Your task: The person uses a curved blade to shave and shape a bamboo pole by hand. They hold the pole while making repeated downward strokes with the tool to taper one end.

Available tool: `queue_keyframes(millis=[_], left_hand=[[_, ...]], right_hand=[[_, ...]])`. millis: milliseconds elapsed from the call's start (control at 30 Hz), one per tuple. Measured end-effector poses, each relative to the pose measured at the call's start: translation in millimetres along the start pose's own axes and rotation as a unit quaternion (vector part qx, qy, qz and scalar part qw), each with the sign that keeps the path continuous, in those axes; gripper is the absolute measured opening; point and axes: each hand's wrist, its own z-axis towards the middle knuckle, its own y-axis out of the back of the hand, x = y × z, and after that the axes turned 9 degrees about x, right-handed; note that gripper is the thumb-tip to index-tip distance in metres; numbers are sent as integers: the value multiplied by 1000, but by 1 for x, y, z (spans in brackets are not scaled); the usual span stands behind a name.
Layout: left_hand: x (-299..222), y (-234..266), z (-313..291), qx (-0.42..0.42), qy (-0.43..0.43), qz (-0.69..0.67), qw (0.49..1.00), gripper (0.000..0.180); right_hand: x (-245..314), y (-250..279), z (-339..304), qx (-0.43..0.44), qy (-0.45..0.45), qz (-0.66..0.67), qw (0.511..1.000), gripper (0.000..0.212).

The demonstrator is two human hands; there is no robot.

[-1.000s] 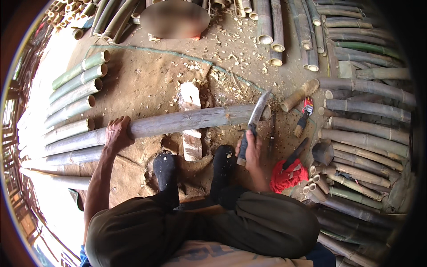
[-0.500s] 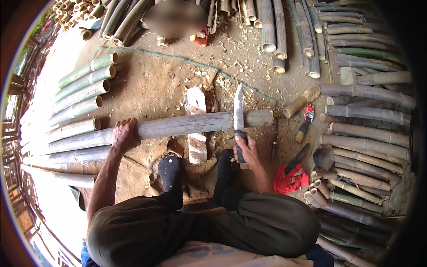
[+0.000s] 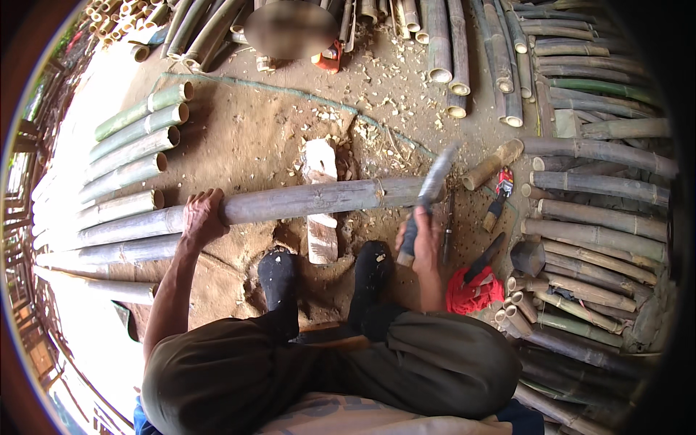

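Note:
A long grey bamboo pole (image 3: 304, 200) lies across in front of me, resting on a pale notched wood block (image 3: 321, 245). My left hand (image 3: 204, 217) is wrapped round the pole left of the block. In my right hand (image 3: 429, 238) is a large knife (image 3: 437, 174), gripped by its dark wrapped handle. Its blade points up and to the right, blurred by motion, over the pole's right end. Whether the blade touches the bamboo I cannot tell. My feet in dark socks stand on either side of the block's near end.
Cut bamboo lengths (image 3: 148, 112) lie in a row at the left, and stacked poles (image 3: 594, 181) fill the right. A red cloth (image 3: 475, 290) with a dark-handled tool, and another tool (image 3: 497, 199), lie right of me. Wood chips litter the ground. Someone sits at the far side.
The knife and my right hand have moved right along the pole to its end, the blade tilting rightward. My left hand keeps its hold in the same place.

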Motion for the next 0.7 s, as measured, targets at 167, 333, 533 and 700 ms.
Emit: queue_keyframes(millis=[167,333,533,700], left_hand=[[2,-5,1,1,3,4,1000,22],[3,0,-3,16,3,-1,1000,25],[2,-3,4,40,10,5,999,37],[7,-1,-2,38,14,9,999,40]], right_hand=[[-27,-43,-6,59,-81,-98,990,32],[-5,-7,7,42,-29,-49,997,31],[-28,-32,4,29,-104,-171,979,36],[-6,-20,3,54,-7,-77,996,32]])
